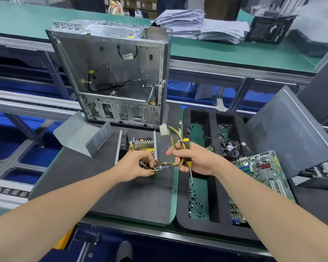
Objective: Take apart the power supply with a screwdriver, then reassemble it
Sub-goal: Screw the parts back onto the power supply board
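1. The left hand [134,165] has its fingers curled and pinches the bundle of yellow and black wires [167,164] at the end nearest the power supply.
2. The right hand [195,159] is closed round the black-and-yellow-handled screwdriver [186,148] and grips the same wires along with it. The steel shaft points down below the palm.
3. The wires stretch between the two hands, then loop up past the right hand's fingers to a white plastic connector [164,130] just above that hand.
4. The opened power supply [140,146], a silver-walled frame with a bare circuit board, lies on the dark grey mat [131,195] just beyond the left hand's fingers.
5. Its folded grey sheet-metal cover [80,135] lies farther out to the left of the left hand, apart from the frame.
6. Beyond both hands stands the stripped silver computer case [112,72], its open side toward the person.
7. Under the right hand lies a black foam tray [182,208].
8. Small black screws [194,203] are scattered in the green-floored compartment below the right wrist.
9. A black cooling fan [230,148] and a green motherboard [263,171] sit in the tray to the right of the right hand.
10. A dark grey perforated side panel [288,133] leans farther right.
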The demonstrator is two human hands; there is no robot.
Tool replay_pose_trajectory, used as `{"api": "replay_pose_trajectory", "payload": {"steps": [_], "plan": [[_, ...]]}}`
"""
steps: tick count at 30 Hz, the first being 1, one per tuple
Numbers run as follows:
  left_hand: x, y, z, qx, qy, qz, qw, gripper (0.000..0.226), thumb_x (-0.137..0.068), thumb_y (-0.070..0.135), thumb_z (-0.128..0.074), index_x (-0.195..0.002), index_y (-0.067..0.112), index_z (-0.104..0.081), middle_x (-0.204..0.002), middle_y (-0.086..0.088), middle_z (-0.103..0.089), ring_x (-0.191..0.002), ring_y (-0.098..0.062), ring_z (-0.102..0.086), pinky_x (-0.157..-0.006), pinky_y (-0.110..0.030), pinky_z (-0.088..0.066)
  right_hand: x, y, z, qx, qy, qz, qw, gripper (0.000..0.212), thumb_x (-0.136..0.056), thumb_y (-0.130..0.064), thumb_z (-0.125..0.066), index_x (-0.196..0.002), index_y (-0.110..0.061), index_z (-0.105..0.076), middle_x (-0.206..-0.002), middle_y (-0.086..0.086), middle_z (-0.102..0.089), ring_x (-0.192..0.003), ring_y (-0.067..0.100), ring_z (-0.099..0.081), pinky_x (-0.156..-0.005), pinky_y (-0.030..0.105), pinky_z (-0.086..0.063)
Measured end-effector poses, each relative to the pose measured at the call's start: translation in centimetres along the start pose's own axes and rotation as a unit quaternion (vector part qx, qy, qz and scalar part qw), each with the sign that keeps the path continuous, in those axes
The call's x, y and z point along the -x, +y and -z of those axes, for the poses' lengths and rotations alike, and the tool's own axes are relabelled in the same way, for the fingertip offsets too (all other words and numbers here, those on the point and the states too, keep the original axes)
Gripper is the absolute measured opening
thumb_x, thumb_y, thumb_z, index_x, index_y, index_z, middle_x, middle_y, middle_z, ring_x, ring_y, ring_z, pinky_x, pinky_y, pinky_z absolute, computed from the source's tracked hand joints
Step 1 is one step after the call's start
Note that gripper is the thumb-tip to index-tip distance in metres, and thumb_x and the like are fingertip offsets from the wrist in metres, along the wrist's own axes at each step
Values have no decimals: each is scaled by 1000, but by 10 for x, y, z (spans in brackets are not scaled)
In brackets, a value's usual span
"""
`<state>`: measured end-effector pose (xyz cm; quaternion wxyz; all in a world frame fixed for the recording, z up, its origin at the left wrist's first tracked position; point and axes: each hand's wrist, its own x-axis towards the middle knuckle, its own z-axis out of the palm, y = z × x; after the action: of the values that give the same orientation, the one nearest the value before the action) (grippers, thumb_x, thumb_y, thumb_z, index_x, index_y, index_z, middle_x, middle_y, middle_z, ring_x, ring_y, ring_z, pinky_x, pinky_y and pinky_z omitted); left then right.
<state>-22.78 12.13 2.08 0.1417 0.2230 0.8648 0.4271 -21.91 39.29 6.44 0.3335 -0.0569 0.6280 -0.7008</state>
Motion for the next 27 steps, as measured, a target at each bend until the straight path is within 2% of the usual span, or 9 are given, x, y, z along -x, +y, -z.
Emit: {"api": "replay_pose_trajectory", "payload": {"steps": [3,6,10,13,17,21,23,24,27], "plan": [[-3,-2,-2,13,9,4,1000,29,-75,18,-92,-79,29,-66,-89,13,-73,-86,-4,-67,-82,-17,-50,-3,-6,1,-17,-36,42,998,18,-104,-20,-63,-117,-13,-73,-90,11,-67,-64,22,-60,-61,30,-45],[-4,-4,-3,22,14,11,1000,29,-73,16,-95,-87,26,-71,-89,16,-76,-89,-3,-71,-82,-15,-52,-10,-8,7,-7,-9,32,999,16,-102,-12,-61,-112,-8,-73,-85,12,-64,-56,20,-55,-52,27,-41],[-3,-6,-6,-10,25,-9,1000,15,-77,17,-93,-87,24,-84,-93,14,-78,-99,8,-68,-87,-11,-51,-16,6,27,-19,158,-54,986,14,-103,-5,-54,-106,3,-66,-68,9,-58,-42,15,-42,-38,21,-27],[-2,-7,-12,-41,70,-36,996,11,-79,14,-90,-87,20,-85,-94,8,-79,-100,16,-65,-89,-10,-52,-18,26,35,-38,252,-98,962,20,-107,-8,-53,-90,-1,-62,-68,9,-60,-41,12,-43,-35,19,-26],[-1,-4,-16,-70,105,-38,991,9,-82,17,-87,-89,21,-82,-83,19,-75,-83,9,-68,-77,-5,-48,-26,37,37,-123,326,-76,934,16,-107,-12,-59,-97,-1,-65,-81,14,-67,-51,15,-56,-41,20,-47],[-3,0,-23,-84,128,-27,988,7,-85,15,-83,-89,20,-80,-79,23,-70,-83,6,-66,-74,-6,-46,-34,33,32,-162,361,-9,918,23,-108,-20,-59,-110,3,-60,-90,17,-66,-61,24,-72,-63,32,-65],[-6,0,-24,-96,133,-18,986,5,-85,18,-82,-87,22,-80,-79,20,-71,-82,3,-65,-74,-10,-48,-35,28,29,-98,397,1,913,29,-108,-25,-59,-120,1,-55,-100,15,-66,-73,30,-77,-83,44,-65],[-7,0,-24,-103,133,-15,986,4,-85,20,-82,-86,23,-80,-80,19,-72,-81,0,-65,-74,-14,-50,-35,26,28,-2,427,-1,904,34,-108,-28,-57,-127,1,-55,-106,15,-68,-79,32,-78,-91,47,-63],[-9,0,-23,-114,124,-2,986,1,-84,25,-81,-85,25,-81,-82,16,-73,-78,-3,-66,-76,-28,-56,-31,23,18,330,460,62,822,33,-107,-26,-58,-138,-18,-63,-123,4,-57,-98,23,-67,-93,37,-52]]}}
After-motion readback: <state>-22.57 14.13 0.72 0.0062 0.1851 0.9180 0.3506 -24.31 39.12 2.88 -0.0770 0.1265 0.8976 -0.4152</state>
